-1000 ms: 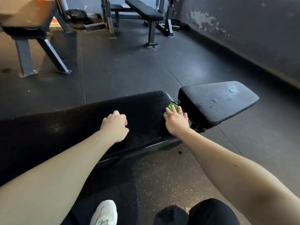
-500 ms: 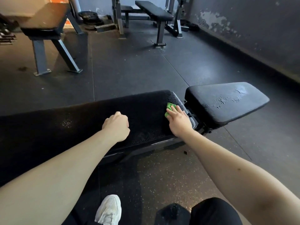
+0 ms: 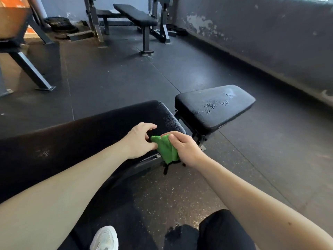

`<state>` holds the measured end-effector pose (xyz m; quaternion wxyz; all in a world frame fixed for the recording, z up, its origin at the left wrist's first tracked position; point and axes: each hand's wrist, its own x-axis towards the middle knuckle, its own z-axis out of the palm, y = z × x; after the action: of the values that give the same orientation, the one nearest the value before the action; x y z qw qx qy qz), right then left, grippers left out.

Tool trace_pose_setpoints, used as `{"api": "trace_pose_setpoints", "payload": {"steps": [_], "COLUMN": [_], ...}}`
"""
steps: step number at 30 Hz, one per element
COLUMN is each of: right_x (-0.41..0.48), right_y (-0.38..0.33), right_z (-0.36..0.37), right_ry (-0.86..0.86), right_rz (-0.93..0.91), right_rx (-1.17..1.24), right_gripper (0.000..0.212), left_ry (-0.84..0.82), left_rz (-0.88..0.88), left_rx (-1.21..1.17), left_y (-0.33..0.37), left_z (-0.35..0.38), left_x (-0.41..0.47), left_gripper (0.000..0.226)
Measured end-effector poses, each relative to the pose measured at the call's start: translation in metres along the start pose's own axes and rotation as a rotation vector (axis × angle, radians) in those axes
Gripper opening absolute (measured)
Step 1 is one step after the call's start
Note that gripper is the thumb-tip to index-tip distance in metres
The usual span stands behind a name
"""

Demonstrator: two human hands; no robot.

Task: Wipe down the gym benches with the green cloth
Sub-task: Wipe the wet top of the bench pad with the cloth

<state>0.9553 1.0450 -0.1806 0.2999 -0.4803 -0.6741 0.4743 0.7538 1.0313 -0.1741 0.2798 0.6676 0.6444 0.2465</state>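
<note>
A long black bench pad point(image 3: 86, 138) runs across the view in front of me, with a shorter, worn black seat pad point(image 3: 214, 107) to its right. My right hand point(image 3: 183, 148) grips the green cloth point(image 3: 166, 148), lifted off the pad near its right end; the cloth hangs down from my fingers. My left hand point(image 3: 139, 139) is right beside it, its thumb touching the cloth's left edge and its fingers curved above the cloth's top corner.
A flat black bench point(image 3: 137, 16) stands at the back by a rack. Another bench frame point(image 3: 23, 56) is at the left. A peeling grey wall point(image 3: 261, 33) runs along the right. My white shoe point(image 3: 105, 239) is on the speckled rubber floor.
My right hand lifted the green cloth off the bench pad and drew it back toward me. My left hand left its fist on the pad and came over to the cloth.
</note>
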Motion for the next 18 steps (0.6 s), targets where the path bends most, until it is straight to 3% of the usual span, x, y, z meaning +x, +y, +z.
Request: {"api": "trace_pose_setpoints", "payload": {"steps": [1,6,12,15,18], "right_x": [-0.003,-0.012,-0.021,-0.027,-0.034], "right_y": [0.001,0.008,0.020,0.028,0.030], "right_z": [-0.005,-0.024,-0.042,-0.054,-0.065], "right_ry": [0.004,0.071,-0.010,-0.113,-0.105], "right_rz": [0.013,0.084,0.306,0.309,0.286], "right_rx": [0.030,0.222,0.642,0.564,0.462], "right_gripper": [0.028,0.026,0.027,0.033,0.030], "left_ry": [-0.002,-0.052,-0.098,-0.093,-0.114], "left_rz": [0.029,0.023,0.003,0.014,0.051], "left_rx": [-0.012,-0.071,-0.118,-0.103,-0.079], "left_y": [0.004,0.021,0.033,0.041,0.052], "left_z": [0.004,0.016,0.033,0.037,0.040], "left_x": [0.003,0.008,0.011,0.014,0.019], "left_gripper": [0.055,0.007,0.010,0.010,0.008]}}
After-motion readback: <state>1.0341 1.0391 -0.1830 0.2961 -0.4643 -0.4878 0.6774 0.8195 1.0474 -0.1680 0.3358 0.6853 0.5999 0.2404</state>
